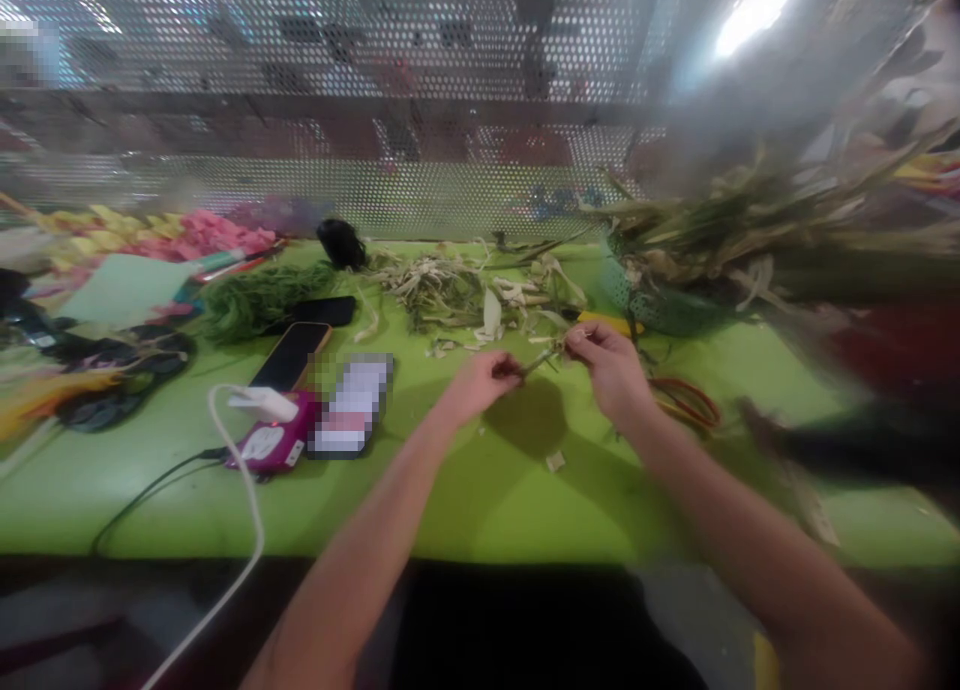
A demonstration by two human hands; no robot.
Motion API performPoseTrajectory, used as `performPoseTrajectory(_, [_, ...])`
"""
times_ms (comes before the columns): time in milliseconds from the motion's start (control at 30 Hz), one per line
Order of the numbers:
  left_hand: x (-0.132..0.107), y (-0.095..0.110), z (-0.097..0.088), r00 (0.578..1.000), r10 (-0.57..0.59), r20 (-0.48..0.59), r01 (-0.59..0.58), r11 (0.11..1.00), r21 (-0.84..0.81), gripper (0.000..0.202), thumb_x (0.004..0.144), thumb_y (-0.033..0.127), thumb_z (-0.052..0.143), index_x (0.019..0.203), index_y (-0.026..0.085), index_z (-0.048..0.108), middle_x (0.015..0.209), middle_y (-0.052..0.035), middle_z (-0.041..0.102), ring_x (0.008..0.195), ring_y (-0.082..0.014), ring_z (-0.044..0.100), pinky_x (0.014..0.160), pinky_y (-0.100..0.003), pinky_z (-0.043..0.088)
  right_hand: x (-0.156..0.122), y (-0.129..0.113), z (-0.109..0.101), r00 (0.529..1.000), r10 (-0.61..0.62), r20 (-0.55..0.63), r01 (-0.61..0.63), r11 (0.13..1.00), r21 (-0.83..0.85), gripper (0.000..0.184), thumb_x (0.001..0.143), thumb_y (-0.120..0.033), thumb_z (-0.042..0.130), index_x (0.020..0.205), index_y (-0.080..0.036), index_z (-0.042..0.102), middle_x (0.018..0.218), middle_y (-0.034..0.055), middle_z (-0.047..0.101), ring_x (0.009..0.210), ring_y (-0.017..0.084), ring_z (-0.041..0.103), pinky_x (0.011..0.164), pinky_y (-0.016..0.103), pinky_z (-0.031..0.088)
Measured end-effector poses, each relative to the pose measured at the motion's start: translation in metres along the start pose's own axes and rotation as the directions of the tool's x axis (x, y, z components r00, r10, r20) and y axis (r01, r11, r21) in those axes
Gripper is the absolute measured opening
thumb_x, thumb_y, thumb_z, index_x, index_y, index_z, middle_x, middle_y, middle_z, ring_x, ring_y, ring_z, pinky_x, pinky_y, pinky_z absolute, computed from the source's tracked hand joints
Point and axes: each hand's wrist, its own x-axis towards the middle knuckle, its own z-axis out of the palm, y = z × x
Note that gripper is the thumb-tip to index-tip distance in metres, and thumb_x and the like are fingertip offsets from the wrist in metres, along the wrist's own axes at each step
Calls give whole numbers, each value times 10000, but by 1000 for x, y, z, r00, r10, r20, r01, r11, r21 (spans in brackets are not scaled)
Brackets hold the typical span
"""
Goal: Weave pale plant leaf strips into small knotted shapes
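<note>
Between my hands, just above the green tabletop (480, 510), is a thin greenish plant stem (538, 362). My left hand (484, 380) is closed, pinching the lower left end of the stem. At its upper right end, my right hand (604, 360) is closed too, thumb and fingertips together on a small pale bit. Whether that bit is part of the stem I cannot tell. Behind my hands lies a pile of pale and green plant strips (457, 290). Close by my right wrist are red-orange looped handles (686, 402), perhaps of scissors.
On the left are a purple power box (277, 448) with a white plug and cables, phones (294, 355) and a green fibre bundle (259, 298). A green basket (660, 305) heaped with long leaves (735, 220) stands at right. A perforated metal panel (450, 130) closes off the back.
</note>
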Motion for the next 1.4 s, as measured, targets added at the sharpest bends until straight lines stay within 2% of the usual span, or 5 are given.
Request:
performPoseTrajectory(400, [-2, 3, -23, 999, -1, -50, 2, 1000, 30, 163, 700, 275, 718, 794, 152, 670, 800, -49, 703, 727, -150, 629, 722, -299, 495, 11, -4, -13, 991, -58, -119, 62, 998, 29, 213, 616, -307, 812, 706, -208, 646, 661, -32, 572, 607, 96, 495, 615, 244, 420])
performPoseTrajectory(800, [1, -3, -46, 990, -71, -119, 71, 997, -8, 253, 705, 375, 719, 788, 142, 663, 722, -52, 688, 569, -120, 594, 588, -273, 490, 15, -7, -17, 985, -77, -154, 73, 997, -30, 241, 631, -344, 802, 724, -215, 621, 684, -32, 571, 618, 109, 514, 639, 266, 450])
performPoseTrajectory(1000, [-1, -4, -55, 980, -102, -170, 89, 993, -79, 268, 726, 395, 708, 815, 145, 666, 799, -74, 722, 632, -139, 636, 704, -314, 499, 20, -7, -22, 979, -94, -181, 93, 996, -15, 286, 594, -359, 831, 730, -216, 626, 687, -25, 573, 614, 115, 512, 607, 269, 447])
performPoseTrajectory(1267, [-1, -2, -58, 849, 69, -524, -67, 997, 23, 251, 795, 345, 621, 966, 171, 680, 944, -59, 700, 842, -164, 614, 793, -294, 464, 18, -3, -20, 989, -48, -141, 49, 999, 9, 237, 606, -305, 825, 720, -197, 648, 676, -30, 576, 615, 95, 501, 631, 248, 429])
performPoseTrajectory(1400, [-9, 18, -42, 929, 134, -344, -149, 989, -16, 331, 862, 442, 547, 1022, 197, 702, 1036, -58, 708, 913, -183, 613, 814, -300, 458, 14, 1, -16, 995, -56, -81, 53, 998, -45, 220, 642, -331, 806, 730, -205, 648, 673, -32, 574, 628, 103, 504, 643, 254, 420])
